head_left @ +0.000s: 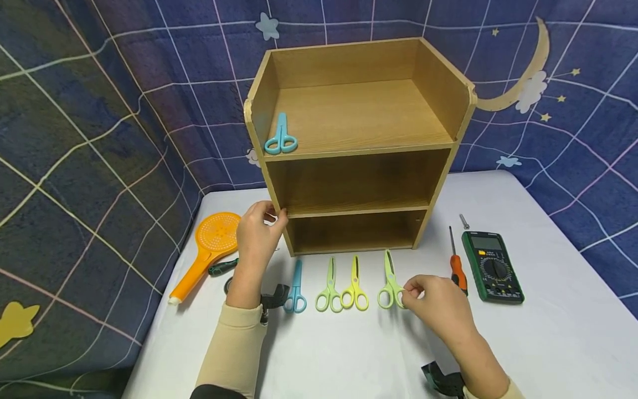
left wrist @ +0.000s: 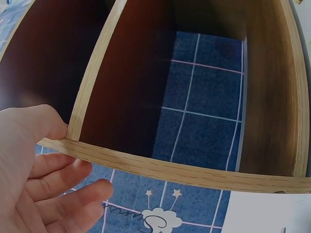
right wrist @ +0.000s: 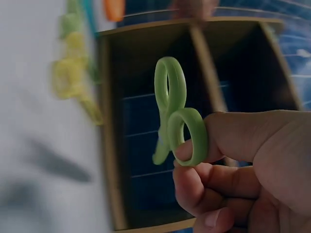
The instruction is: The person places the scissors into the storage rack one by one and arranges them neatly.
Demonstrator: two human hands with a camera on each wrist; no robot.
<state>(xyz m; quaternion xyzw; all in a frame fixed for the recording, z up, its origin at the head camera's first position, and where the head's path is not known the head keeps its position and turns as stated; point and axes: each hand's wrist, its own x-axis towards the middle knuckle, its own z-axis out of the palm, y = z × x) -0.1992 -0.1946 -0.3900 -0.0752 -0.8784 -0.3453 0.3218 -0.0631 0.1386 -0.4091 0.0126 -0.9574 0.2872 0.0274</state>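
Note:
A wooden shelf unit point(head_left: 369, 113) stands on the white table. My left hand point(head_left: 256, 238) grips its left side panel near the lower shelf board; in the left wrist view the thumb point(left wrist: 48, 124) is on the inner side and the other fingers are outside. My right hand point(head_left: 441, 307) pinches one handle loop of light green scissors point(right wrist: 179, 90), held above the table in front of the unit with the blades pointing toward it. On the table between the hands lie blue scissors point(head_left: 297, 274), green scissors point(head_left: 331, 271) and yellow scissors point(head_left: 355, 271). More blue scissors point(head_left: 281, 130) rest on the unit's top board.
Left of the unit lie an orange strainer-like scoop point(head_left: 217, 233) and a dark-green-handled tool point(head_left: 222, 267), partly hidden by my left arm. To the right are an orange screwdriver point(head_left: 456, 266), a green multimeter point(head_left: 493, 269) and a small metal bolt point(head_left: 464, 221). Patterned blue cloth point(head_left: 209, 83) hangs behind.

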